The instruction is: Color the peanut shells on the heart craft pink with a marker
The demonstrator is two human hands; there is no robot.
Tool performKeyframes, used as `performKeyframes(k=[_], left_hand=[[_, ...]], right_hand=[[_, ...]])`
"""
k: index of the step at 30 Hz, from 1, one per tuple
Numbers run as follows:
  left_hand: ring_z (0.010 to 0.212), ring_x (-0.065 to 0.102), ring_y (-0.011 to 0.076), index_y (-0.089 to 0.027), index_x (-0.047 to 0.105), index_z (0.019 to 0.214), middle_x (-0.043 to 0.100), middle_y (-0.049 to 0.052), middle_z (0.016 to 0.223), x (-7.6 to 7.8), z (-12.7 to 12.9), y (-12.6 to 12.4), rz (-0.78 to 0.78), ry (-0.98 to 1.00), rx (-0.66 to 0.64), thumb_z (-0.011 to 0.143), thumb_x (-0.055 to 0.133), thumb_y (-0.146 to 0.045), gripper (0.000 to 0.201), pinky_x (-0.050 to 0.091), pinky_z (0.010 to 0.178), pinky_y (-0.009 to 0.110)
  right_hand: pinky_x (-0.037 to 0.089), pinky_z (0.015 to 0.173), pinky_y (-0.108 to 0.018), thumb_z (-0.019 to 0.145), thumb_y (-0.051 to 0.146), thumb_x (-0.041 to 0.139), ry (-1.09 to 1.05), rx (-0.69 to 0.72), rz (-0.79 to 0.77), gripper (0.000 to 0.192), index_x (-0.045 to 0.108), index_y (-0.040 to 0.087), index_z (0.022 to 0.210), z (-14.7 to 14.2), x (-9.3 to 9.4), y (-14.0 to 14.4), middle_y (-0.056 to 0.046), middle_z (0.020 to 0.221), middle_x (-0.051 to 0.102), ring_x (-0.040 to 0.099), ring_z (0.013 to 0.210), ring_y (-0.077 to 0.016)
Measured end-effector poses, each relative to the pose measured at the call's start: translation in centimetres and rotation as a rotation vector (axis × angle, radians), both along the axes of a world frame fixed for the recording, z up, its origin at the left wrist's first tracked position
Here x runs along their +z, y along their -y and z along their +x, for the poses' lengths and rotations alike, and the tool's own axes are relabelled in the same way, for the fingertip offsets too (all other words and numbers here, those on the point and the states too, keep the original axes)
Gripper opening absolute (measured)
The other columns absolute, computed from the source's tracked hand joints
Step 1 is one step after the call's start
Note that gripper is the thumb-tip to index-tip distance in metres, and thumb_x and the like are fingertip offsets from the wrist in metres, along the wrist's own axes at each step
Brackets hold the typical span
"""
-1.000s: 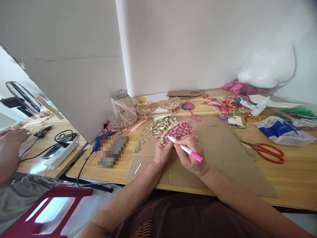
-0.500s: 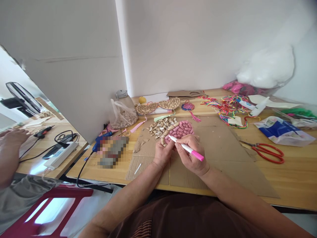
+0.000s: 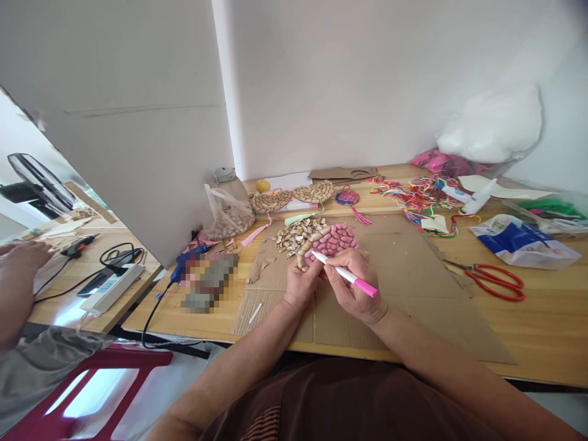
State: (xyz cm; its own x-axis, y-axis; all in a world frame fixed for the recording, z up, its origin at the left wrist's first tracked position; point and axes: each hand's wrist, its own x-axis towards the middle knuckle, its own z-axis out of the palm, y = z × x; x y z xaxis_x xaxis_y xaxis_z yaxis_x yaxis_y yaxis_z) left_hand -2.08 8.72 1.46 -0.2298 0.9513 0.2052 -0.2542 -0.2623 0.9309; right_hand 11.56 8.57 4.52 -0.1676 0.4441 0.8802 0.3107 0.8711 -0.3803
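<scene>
Sitting nearby: bag [image 3: 228,214], probably peanuts.

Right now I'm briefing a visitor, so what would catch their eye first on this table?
The pink peanut piece mid-table, where the right hand holds a pink marker and the left hand steadies it. Then the bright cords at the back right and the red scissors near the right edge.
</scene>
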Motion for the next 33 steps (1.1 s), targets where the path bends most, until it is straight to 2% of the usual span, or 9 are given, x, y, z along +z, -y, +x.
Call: performKeyframes(k=[3,7,12,17,22,26,30,33], left_hand=[[0.057,0.057,0.0105,-0.014,0.070,0.071,0.065,0.000,0.063,-0.04,-0.01,-0.02,-0.003,-0.004,-0.006,0.073,0.084,-0.054,0.042,0.051,0.059,0.023],[0.056,0.054,0.0089,-0.015,0.066,0.067,0.062,-0.002,0.062,-0.13,-0.01,-0.04,0.003,0.011,0.008,0.070,0.087,-0.053,0.043,0.051,0.060,0.022],[0.058,0.057,0.0108,-0.014,0.069,0.070,0.064,0.000,0.062,0.03,0.02,-0.03,0.003,-0.016,-0.022,0.075,0.083,-0.054,0.042,0.052,0.060,0.023],[0.056,0.053,0.0088,-0.015,0.064,0.066,0.061,-0.003,0.062,0.10,0.05,-0.03,0.000,0.026,0.010,0.067,0.088,-0.053,0.044,0.050,0.059,0.022],[0.059,0.056,0.0107,-0.015,0.070,0.072,0.064,-0.001,0.065,0.14,0.07,0.01,-0.007,0.021,-0.003,0.071,0.086,-0.053,0.041,0.051,0.062,0.023],[0.063,0.055,0.0100,-0.015,0.069,0.072,0.064,-0.002,0.068,-0.19,0.00,-0.10,-0.013,0.040,0.001,0.068,0.088,-0.050,0.040,0.051,0.067,0.023],[0.059,0.049,0.0080,-0.016,0.063,0.065,0.058,-0.004,0.064,-0.31,-0.06,-0.13,-0.010,0.051,0.005,0.068,0.089,-0.048,0.042,0.047,0.063,0.021],[0.060,0.050,0.0088,-0.016,0.065,0.069,0.060,-0.003,0.065,-0.11,-0.04,-0.07,-0.005,0.050,0.001,0.069,0.088,-0.048,0.040,0.048,0.062,0.021]], right_hand=[[0.046,0.080,-0.040,0.094,0.016,0.064,-0.004,-0.028,-0.012,0.009,0.061,0.024,0.097,0.04,-0.01,0.01,-0.001,0.084,0.070,0.064,0.079,-0.0192],[0.046,0.082,-0.039,0.093,0.016,0.064,0.010,0.021,0.018,0.010,0.061,0.024,0.098,0.05,-0.10,-0.03,-0.001,0.085,0.070,0.065,0.079,-0.0186],[0.045,0.081,-0.039,0.093,0.015,0.065,-0.007,-0.032,0.004,0.011,0.060,0.024,0.097,0.03,-0.18,-0.10,-0.001,0.084,0.070,0.065,0.080,-0.0189],[0.046,0.083,-0.039,0.092,0.014,0.065,0.008,0.017,0.025,0.012,0.061,0.024,0.099,0.01,0.00,0.06,-0.001,0.085,0.071,0.066,0.081,-0.0189],[0.044,0.082,-0.039,0.093,0.015,0.065,-0.003,-0.032,0.025,0.011,0.060,0.024,0.097,-0.06,-0.03,0.04,-0.001,0.084,0.071,0.065,0.080,-0.0189],[0.044,0.083,-0.039,0.092,0.013,0.065,0.027,0.014,0.042,0.013,0.060,0.023,0.098,-0.27,0.03,0.32,-0.001,0.084,0.070,0.065,0.080,-0.0182],[0.043,0.083,-0.039,0.092,0.013,0.065,0.027,0.021,0.040,0.013,0.060,0.023,0.099,-0.29,0.06,0.42,0.000,0.085,0.071,0.065,0.080,-0.0181],[0.043,0.084,-0.040,0.092,0.013,0.065,0.025,-0.006,0.031,0.013,0.060,0.024,0.098,-0.15,0.04,0.29,-0.001,0.085,0.071,0.065,0.081,-0.0190]])
